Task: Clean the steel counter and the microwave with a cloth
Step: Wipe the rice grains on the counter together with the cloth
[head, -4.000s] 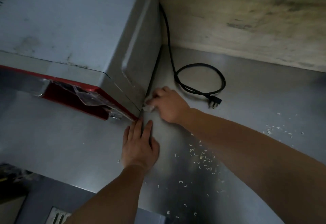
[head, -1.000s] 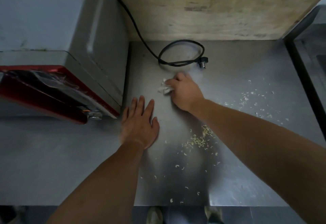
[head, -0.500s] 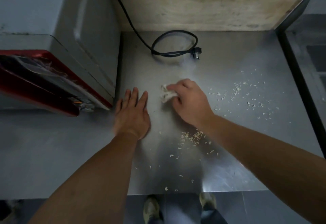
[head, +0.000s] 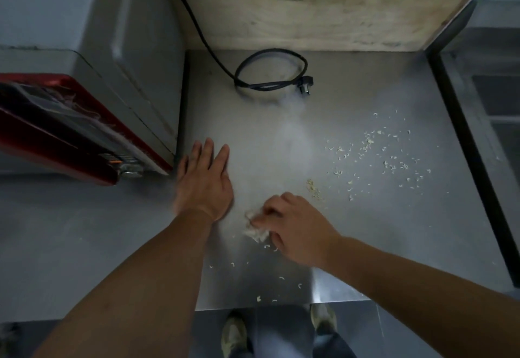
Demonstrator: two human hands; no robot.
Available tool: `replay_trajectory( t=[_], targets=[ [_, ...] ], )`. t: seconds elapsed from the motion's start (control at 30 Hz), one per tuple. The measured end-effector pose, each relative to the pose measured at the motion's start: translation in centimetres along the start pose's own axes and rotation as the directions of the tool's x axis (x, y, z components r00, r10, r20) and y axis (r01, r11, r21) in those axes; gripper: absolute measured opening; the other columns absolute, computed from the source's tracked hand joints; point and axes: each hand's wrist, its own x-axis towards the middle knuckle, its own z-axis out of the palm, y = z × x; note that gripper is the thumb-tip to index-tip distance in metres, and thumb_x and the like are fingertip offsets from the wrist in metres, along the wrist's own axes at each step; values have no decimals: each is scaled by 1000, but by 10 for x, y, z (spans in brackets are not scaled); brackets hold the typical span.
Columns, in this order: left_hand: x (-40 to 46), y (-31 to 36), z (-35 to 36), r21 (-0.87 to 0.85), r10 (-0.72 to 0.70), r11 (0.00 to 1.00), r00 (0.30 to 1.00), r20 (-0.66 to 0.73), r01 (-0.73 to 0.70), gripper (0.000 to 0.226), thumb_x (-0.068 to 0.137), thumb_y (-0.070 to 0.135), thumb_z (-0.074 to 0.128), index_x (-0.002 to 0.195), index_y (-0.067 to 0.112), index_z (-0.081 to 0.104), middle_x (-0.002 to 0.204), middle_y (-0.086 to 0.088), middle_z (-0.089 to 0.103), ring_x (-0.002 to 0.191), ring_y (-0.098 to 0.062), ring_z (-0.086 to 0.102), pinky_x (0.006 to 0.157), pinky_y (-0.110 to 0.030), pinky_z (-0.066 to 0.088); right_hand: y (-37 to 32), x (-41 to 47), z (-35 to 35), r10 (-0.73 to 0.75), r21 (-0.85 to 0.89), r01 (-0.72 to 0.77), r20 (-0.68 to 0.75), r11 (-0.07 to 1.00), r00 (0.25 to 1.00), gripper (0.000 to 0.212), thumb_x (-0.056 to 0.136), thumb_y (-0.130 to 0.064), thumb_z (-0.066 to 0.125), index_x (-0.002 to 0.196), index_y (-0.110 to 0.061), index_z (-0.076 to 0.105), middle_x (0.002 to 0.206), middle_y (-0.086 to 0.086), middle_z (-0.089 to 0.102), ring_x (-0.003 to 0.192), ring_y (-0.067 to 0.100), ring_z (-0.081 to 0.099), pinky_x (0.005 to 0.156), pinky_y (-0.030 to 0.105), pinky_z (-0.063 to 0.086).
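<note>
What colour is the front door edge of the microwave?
Red, seen in the head view on the microwave at the left.

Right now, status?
Left hand flat on counter. Right hand grips cloth, wiping. Crumbs remain; cord behind.

Dim, bluish light with a soft pale sheen on the steel counter [head: 287, 132], left hand [head: 204, 181] motion-blurred at its edges, wide-angle bending at frame borders, corners falling dark.
</note>
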Motion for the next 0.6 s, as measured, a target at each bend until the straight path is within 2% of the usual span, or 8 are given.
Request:
replay_trajectory(
  t=[0.1,0.17,0.27,0.33,0.4,0.5,0.6],
  targets=[
    [0,0,0,-8,6,1000,1000,-8,-6,60,99,36,25,158,33,15,167,-1,9,154,-23,4,123,-46,11,6,-21,-16,-19,47,21,-30,999,999,36,77,-22,61,111,-29,72,105,0,60,89,21,55,76,36,51],
    [0,-1,2,-5,7,1000,1000,-12,-7,60,99,36,23,158,33,15,167,0,9,154,-23,4,123,-46,11,17,-19,-38,84,127,-65,-158,990,984,40,77,-17,56,112,-28,72,105,2,61,92,20,56,80,28,48],
    [1,-2,3,-9,7,1000,1000,-22,-7,60,99,36,26,158,33,17,167,-1,11,153,-24,6,123,-47,11,53,6,-79,365,194,-315,-332,929,870,43,83,-13,54,120,-28,69,110,3,59,100,18,56,82,19,38],
    [1,-1,3,0,14,1000,1000,-22,-14,60,100,34,30,158,31,17,167,-3,12,153,-25,7,123,-47,12,95,28,-95,467,168,-438,-399,883,789,42,85,-13,55,122,-25,68,113,6,60,101,23,59,80,19,39],
    [1,-1,4,28,25,999,999,-33,-24,60,101,35,31,159,29,17,167,-3,13,153,-25,7,123,-47,12,139,44,-102,537,119,-537,-393,835,747,40,87,-13,55,123,-24,68,116,9,60,101,31,61,81,26,44],
    [2,-1,7,41,40,998,998,-41,-38,61,100,39,32,159,26,19,166,-3,16,153,-24,8,122,-48,11,184,50,-97,649,75,-661,-299,747,699,41,88,-14,51,126,-23,66,120,13,58,106,37,58,92,33,45],
    [5,-2,8,68,55,996,998,-35,-52,65,96,47,22,158,26,19,166,-5,17,153,-26,10,122,-48,9,170,46,-80,622,26,-646,-305,763,721,40,86,-14,54,123,-22,67,116,13,59,107,38,55,91,36,46]
  ],
)
